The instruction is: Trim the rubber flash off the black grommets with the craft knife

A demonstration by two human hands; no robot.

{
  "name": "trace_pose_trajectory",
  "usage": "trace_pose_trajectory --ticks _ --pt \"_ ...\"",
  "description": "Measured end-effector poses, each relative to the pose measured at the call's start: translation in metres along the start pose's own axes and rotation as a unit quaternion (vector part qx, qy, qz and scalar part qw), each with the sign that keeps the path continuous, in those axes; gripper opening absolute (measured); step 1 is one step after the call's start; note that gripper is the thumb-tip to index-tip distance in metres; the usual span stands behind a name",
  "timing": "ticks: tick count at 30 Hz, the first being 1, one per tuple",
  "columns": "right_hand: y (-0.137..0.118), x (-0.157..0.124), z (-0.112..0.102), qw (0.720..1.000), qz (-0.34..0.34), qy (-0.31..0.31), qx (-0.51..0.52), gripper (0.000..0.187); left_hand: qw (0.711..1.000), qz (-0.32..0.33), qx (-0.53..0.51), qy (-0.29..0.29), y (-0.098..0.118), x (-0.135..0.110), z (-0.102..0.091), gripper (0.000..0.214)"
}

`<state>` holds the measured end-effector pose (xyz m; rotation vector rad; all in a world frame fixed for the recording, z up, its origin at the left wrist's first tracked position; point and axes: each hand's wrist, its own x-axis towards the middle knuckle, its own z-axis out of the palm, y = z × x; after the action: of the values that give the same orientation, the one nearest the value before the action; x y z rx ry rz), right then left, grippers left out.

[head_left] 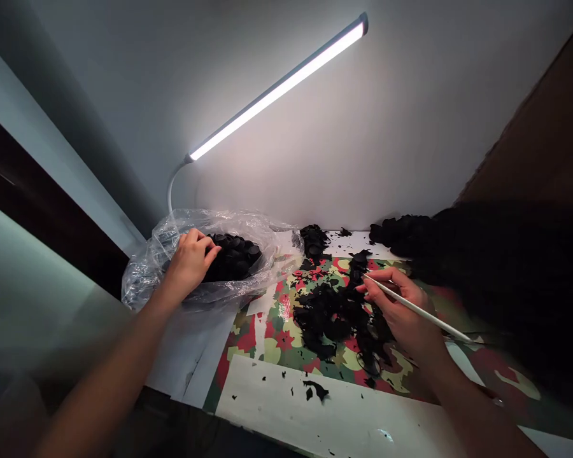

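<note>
My left hand [190,259] reaches into a clear plastic bag [146,267] full of black round discs [236,254]; its fingers are curled over the discs at the pile's left edge. My right hand [401,308] is closed in a pinch on a thin white stick [417,309] that slants down to the right. It rests beside a heap of black cut scraps [332,315] lying on a red, green and cream patterned sheet [272,337].
A lit bar lamp [277,89] on a bent white neck hangs over the table against a grey wall. More black pieces [314,240] lie at the back, and a large dark mass [501,267] fills the right. White paper [344,413] covers the near edge.
</note>
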<state>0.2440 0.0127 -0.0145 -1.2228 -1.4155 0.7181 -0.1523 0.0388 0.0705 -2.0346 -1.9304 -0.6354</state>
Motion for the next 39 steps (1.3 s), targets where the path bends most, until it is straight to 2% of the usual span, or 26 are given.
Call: trace_pose_trajectory --ticks 2,3,4,6,7,9,11,12,15,23,35,39 --pt "-0.004 -0.002 0.003 0.999 -0.023 0.008 0.038 0.026 0.991 0.019 -0.102 0.086 0.024 -0.008 -0.01 0.015" --pt "-0.007 -0.003 0.006 0.998 -0.037 0.011 0.051 0.025 0.978 0.035 -0.181 0.101 0.04 -0.014 -0.013 0.014" --pt "-0.011 -0.006 0.008 0.997 -0.052 0.012 0.059 0.023 0.96 0.045 -0.264 0.082 0.058 -0.022 -0.012 0.016" --pt "-0.019 -0.012 0.014 0.994 -0.084 0.006 0.069 0.019 0.91 0.069 -0.409 0.001 0.093 -0.039 -0.004 0.02" --pt "-0.022 -0.016 0.017 0.992 -0.1 -0.005 0.074 0.018 0.886 0.078 -0.455 -0.049 0.109 -0.046 0.004 0.02" --pt "-0.028 -0.024 0.022 0.988 -0.119 -0.039 0.089 0.016 0.833 0.078 -0.537 -0.112 0.134 -0.058 0.024 0.022" --pt "-0.03 -0.03 0.026 0.985 -0.118 -0.069 0.104 0.013 0.795 0.052 -0.587 -0.145 0.15 -0.064 0.042 0.029" --pt "-0.03 -0.032 0.027 0.984 -0.117 -0.079 0.105 0.012 0.787 0.036 -0.597 -0.15 0.156 -0.065 0.048 0.032" --pt "-0.028 -0.035 0.029 0.985 -0.125 -0.086 0.082 0.009 0.794 -0.001 -0.588 -0.153 0.161 -0.066 0.058 0.033" --pt "-0.031 -0.037 0.029 0.984 -0.134 -0.115 0.029 0.007 0.83 -0.014 -0.538 -0.143 0.159 -0.069 0.055 0.023" --pt "-0.03 -0.037 0.031 0.981 -0.158 -0.112 -0.003 0.01 0.895 0.095 -0.433 -0.046 0.159 -0.071 0.052 0.015" --pt "-0.033 -0.039 0.031 0.979 -0.164 -0.116 -0.018 0.012 0.905 0.121 -0.406 -0.021 0.16 -0.072 0.052 0.017"
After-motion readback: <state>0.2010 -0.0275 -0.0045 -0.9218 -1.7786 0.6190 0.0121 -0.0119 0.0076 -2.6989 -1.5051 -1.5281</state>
